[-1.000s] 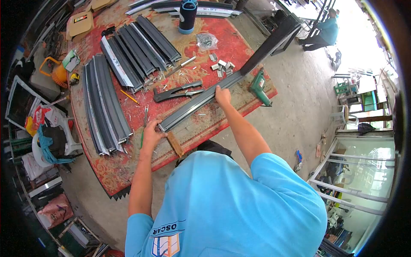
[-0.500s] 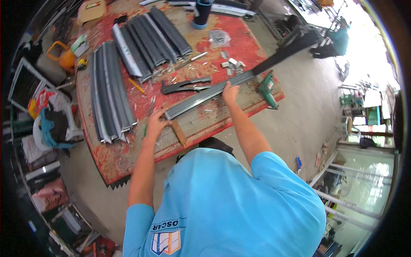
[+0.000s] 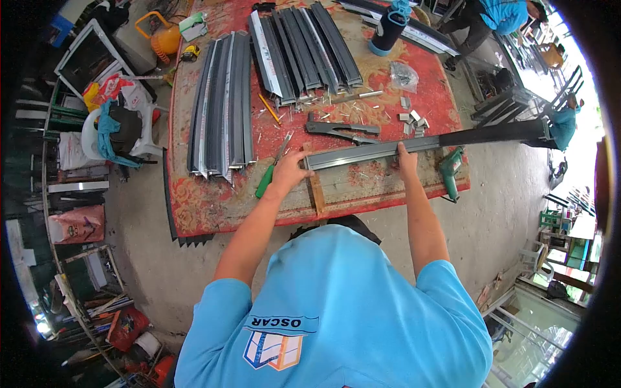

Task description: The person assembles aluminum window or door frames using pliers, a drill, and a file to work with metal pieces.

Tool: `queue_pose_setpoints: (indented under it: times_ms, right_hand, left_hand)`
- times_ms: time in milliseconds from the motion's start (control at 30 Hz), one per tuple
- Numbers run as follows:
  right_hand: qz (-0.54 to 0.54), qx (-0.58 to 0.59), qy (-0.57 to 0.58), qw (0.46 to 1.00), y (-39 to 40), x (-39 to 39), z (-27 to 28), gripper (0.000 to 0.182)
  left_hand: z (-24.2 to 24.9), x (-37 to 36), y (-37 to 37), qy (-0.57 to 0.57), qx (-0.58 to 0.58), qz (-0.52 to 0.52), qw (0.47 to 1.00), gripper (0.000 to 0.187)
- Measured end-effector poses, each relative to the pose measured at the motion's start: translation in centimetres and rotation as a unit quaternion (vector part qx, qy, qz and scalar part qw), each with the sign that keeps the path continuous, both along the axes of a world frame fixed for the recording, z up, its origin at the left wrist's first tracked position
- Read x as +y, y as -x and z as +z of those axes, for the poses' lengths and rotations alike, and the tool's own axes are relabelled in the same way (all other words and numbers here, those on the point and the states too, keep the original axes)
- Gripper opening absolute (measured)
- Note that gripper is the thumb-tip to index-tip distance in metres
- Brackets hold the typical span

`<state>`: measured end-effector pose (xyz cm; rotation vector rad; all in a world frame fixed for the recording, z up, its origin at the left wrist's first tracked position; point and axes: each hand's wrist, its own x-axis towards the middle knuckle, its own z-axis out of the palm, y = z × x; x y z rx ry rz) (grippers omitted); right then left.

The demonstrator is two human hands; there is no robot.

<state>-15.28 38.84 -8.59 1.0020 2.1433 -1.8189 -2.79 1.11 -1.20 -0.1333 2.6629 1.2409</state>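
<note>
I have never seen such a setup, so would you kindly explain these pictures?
No machine here: a person works bare-handed, seen from a camera worn on their head, facing forward and down. The left hand is at one end of a long dark profile; the right hand holds it farther along. Around it on the red table lie dark strips, a black hand tool, a pencil, a green-handled tool and a green drill, and a dark bottle stands farther back.

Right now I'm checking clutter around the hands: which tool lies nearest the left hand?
The green-handled screwdriver, just beside the left hand; the black long-handled tool, yellow pencil and green drill all lie farther off.
</note>
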Motion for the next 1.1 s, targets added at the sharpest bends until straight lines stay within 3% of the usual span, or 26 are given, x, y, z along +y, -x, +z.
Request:
queue_pose_setpoints:
  times_ms: [100,233,267,300,333,400,533,633,767,833,1000,1100]
  right_hand:
    - [0.033,0.040,0.062,0.997,1.1,2.4,-4.4,0.054]
    - [-0.041,0.011,0.000,0.999,-1.1,-1.2,1.7,0.046]
    - [-0.020,0.081,-0.228,0.970,-1.6,-1.7,2.1,0.053]
    - [0.001,0.147,-0.442,0.885,-1.9,-2.3,2.5,0.060]
    - [0.000,0.151,-0.438,0.886,-2.2,-3.0,4.0,0.060]
    - [0.193,0.212,-0.360,0.888,-2.8,-4.8,7.2,0.049]
    - [0.313,0.302,-0.293,0.852,-1.0,-7.6,6.7,0.040]
    - [0.379,0.287,-0.238,0.847,1.1,-9.9,6.7,0.038]
    - [0.423,0.286,-0.198,0.836,5.2,-12.3,6.2,0.036]
    - [0.422,0.257,-0.244,0.834,8.2,-13.2,4.7,0.035]
    - [0.320,0.293,-0.267,0.860,16.2,-14.3,4.1,0.039]
    - [0.317,0.225,-0.286,0.876,21.0,-14.9,3.7,0.047]
  left_hand:
    - [-0.9,0.0,-0.1,-0.013,-0.001,0.003,1.000,0.061]
    - [-1.4,-0.1,-0.1,-0.007,-0.016,0.009,1.000,0.065]
    - [-1.4,-0.1,0.0,-0.001,-0.019,0.008,1.000,0.066]
    - [-1.4,-0.1,0.0,0.002,-0.016,0.008,1.000,0.066]
    - [-1.4,-0.1,0.0,-0.008,-0.021,0.008,1.000,0.066]
    - [-1.1,-0.1,0.0,-0.045,-0.025,0.009,0.999,0.066]
    - [-0.4,0.2,-0.2,-0.018,-0.038,0.023,0.999,0.065]
    - [-2.3,0.2,-0.4,-0.039,0.001,0.031,0.999,0.064]
    - [-4.0,0.1,-0.4,-0.071,-0.002,0.041,0.997,0.064]
    - [-3.3,0.4,-0.4,-0.076,-0.008,0.038,0.996,0.065]
    - [-0.9,1.0,-0.2,-0.061,-0.040,0.051,0.996,0.066]
    - [0.0,1.3,-0.1,-0.076,-0.056,0.057,0.994,0.067]
